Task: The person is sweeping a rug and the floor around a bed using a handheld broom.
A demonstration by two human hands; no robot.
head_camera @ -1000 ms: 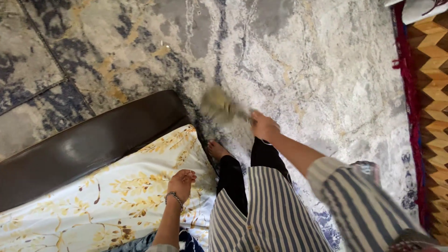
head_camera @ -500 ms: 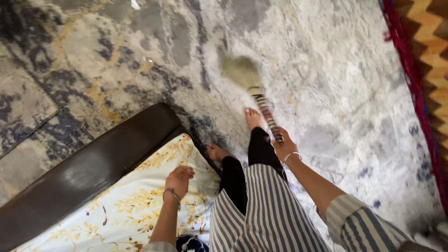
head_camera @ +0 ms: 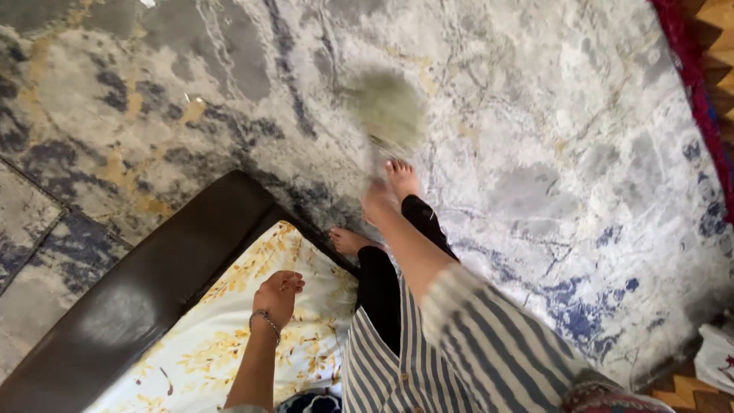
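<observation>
My right hand (head_camera: 380, 202) is stretched forward over the carpet and grips the handle of a small hand broom (head_camera: 388, 113), whose pale bristle head is motion-blurred above my feet. My left hand (head_camera: 277, 293) rests on a white sheet with yellow flowers (head_camera: 229, 336), fingers loosely curled, a bracelet at the wrist, holding nothing. Both my bare feet (head_camera: 403, 179) stand on the grey, blue and gold patterned carpet (head_camera: 550, 153). I wear a striped garment and black trousers.
A dark brown padded bed frame edge (head_camera: 153, 283) runs diagonally at lower left beside the sheet. A red carpet border (head_camera: 692, 69) and wooden floor lie at the right edge. A white object (head_camera: 717, 356) sits at lower right.
My right hand has swung the broom to the left and farther forward, across the carpet. The left hand stays on the sheet. The view has shifted slightly.
</observation>
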